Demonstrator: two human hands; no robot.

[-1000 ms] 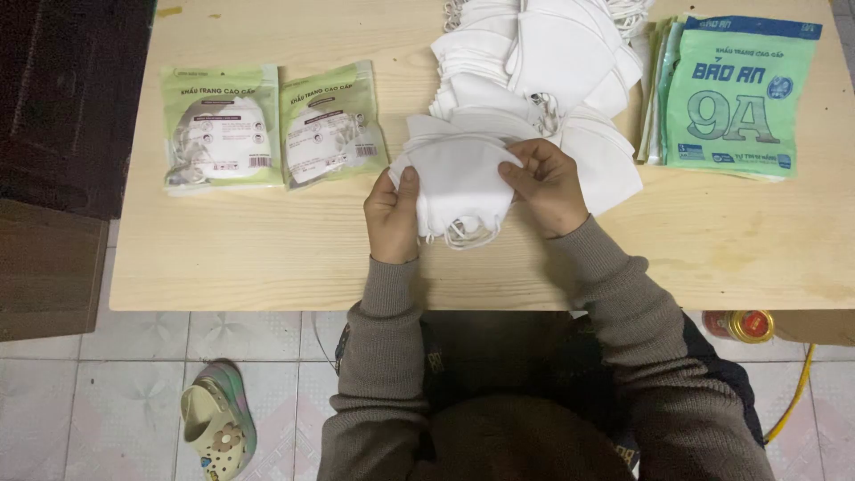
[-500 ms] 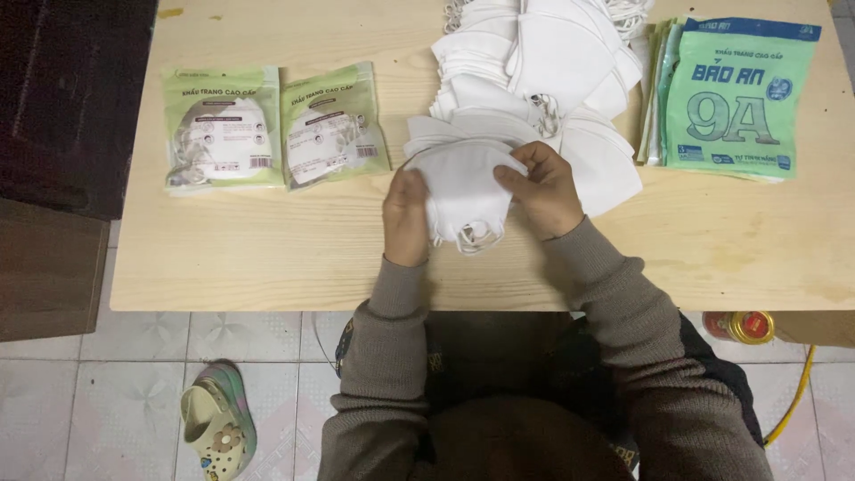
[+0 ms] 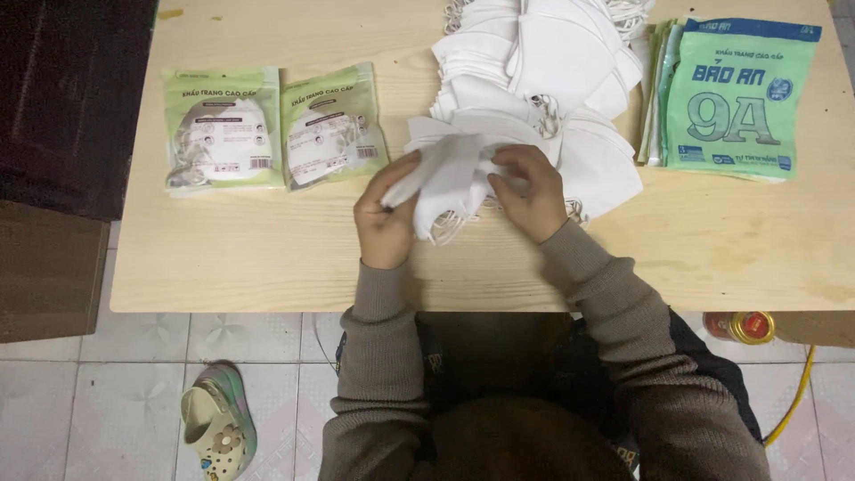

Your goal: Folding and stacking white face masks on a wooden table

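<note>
white mask (image 3: 450, 183) sat bunched between both hands, just above the tabletop (image 3: 267, 258) near its front edge. left hand (image 3: 385, 218) was clamped on the mask's left side, thumb and fingers pinched. right hand (image 3: 527, 191) was closed on the right side, fingers curled over the fabric. half a second earlier the mask lay flatter and wider between the hands; it had since been folded in on itself, with an ear loop hanging below. judged from this, the folding step was under way. the mask pile (image 3: 543, 80), two filled packs (image 3: 272, 125) and empty bag stack (image 3: 735, 93) held the same places as before.
</note>
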